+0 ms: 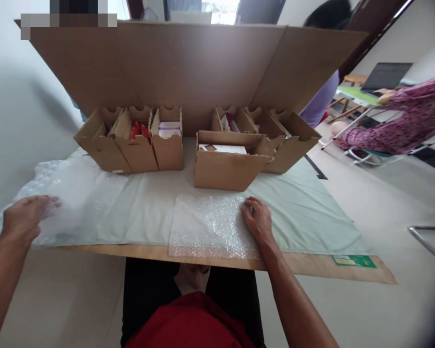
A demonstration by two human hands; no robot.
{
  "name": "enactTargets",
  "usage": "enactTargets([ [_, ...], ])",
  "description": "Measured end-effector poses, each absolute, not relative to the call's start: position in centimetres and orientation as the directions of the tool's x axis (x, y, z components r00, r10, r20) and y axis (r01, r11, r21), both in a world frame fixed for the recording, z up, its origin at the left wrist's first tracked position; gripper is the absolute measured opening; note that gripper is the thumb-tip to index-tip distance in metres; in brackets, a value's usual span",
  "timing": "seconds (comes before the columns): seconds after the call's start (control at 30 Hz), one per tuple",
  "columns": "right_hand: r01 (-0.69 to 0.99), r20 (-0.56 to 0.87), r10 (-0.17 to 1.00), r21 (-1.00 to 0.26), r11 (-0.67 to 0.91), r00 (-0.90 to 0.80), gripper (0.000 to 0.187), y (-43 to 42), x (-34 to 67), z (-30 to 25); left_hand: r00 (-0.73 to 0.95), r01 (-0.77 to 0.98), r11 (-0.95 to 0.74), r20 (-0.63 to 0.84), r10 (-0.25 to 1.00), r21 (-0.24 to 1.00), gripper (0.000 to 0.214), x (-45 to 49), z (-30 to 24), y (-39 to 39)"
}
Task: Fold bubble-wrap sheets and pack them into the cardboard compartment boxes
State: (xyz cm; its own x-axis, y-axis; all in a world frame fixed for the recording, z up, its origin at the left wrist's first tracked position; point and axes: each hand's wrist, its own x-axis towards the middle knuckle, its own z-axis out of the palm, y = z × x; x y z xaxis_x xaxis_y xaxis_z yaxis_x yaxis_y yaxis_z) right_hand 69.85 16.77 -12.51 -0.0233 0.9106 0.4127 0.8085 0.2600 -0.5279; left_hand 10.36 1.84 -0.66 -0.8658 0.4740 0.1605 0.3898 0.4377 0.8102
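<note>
At the left side of the table my left hand (pixel 24 218) is closed, its fingers pinching the edge of a thin, see-through plastic sheet (pixel 76 203) that looks like bubble wrap. A separate flat rectangle of bubble wrap (pixel 212 224) lies near the table's front edge, in the middle. On its right border rests my right hand (pixel 258 217), fingers curled and gripping the border near the far corner. Just beyond this piece stands a cardboard bin (pixel 228 169) holding a white box (pixel 223 149).
More cardboard bins stand in two groups, left (pixel 168 153) and right (pixel 290 145), before a tall cardboard panel (pixel 203 72). Pale cloth (pixel 311 212) covers most of the table. Two people are nearby, one seated right by a laptop (pixel 387 77), one partly behind the panel.
</note>
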Motion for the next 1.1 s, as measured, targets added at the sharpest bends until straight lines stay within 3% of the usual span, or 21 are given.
enactTargets([
  [0.07,0.809,0.412,0.911,-0.526,0.261,-0.027,0.025,16.7,69.9,-12.6,-0.929,0.284,0.580,0.070,0.362,0.764,0.031,10.3,-1.3,2.0],
  [0.1,0.810,0.410,0.912,-0.526,0.260,-0.026,0.026,16.7,69.9,-12.6,-0.934,0.308,0.628,0.100,0.344,0.715,0.042,10.4,-1.5,1.9],
  [0.17,0.810,0.404,0.914,-0.528,0.254,-0.023,0.027,16.6,69.9,-12.6,-0.861,0.506,0.619,0.303,0.409,0.601,0.066,10.9,-1.9,1.9],
  [0.23,0.810,0.396,0.918,-0.531,0.247,-0.020,0.027,16.6,69.9,-12.6,-0.702,0.713,0.497,0.505,0.502,0.495,0.077,12.3,-2.7,2.0],
  [0.33,0.809,0.395,0.918,-0.535,0.246,-0.018,0.027,16.6,70.0,-12.5,-0.433,0.893,0.240,0.577,0.692,0.381,0.072,16.5,-4.9,2.6],
  [0.47,0.803,0.408,0.913,-0.538,0.256,-0.017,0.027,16.8,70.1,-12.5,-0.130,0.947,-0.030,0.468,0.874,0.320,0.054,23.7,-8.5,3.5],
  [0.57,0.798,0.413,0.910,-0.535,0.276,-0.038,0.031,17.0,70.3,-12.6,-0.028,0.958,-0.083,0.380,0.924,0.273,0.042,26.6,-9.8,3.9],
  [0.67,0.796,0.409,0.911,-0.534,0.285,-0.053,0.033,17.2,70.7,-12.5,-0.074,0.972,-0.008,0.339,0.938,0.233,0.039,25.5,-9.8,3.8],
  [0.8,0.814,0.371,0.925,-0.509,0.278,-0.083,0.040,17.9,71.0,-12.6,-0.290,0.953,0.240,0.320,0.902,0.187,0.041,19.8,-8.2,2.5],
  [0.97,0.839,0.350,0.932,-0.474,0.267,-0.099,0.043,18.3,70.9,-12.6,-0.633,0.768,0.613,0.358,0.686,0.184,0.048,11.5,-5.1,0.6],
  [1.1,0.840,0.351,0.933,-0.478,0.255,-0.084,0.043,18.3,70.6,-12.3,-0.810,0.585,0.766,0.246,0.533,0.265,0.054,7.9,-4.0,0.7],
])
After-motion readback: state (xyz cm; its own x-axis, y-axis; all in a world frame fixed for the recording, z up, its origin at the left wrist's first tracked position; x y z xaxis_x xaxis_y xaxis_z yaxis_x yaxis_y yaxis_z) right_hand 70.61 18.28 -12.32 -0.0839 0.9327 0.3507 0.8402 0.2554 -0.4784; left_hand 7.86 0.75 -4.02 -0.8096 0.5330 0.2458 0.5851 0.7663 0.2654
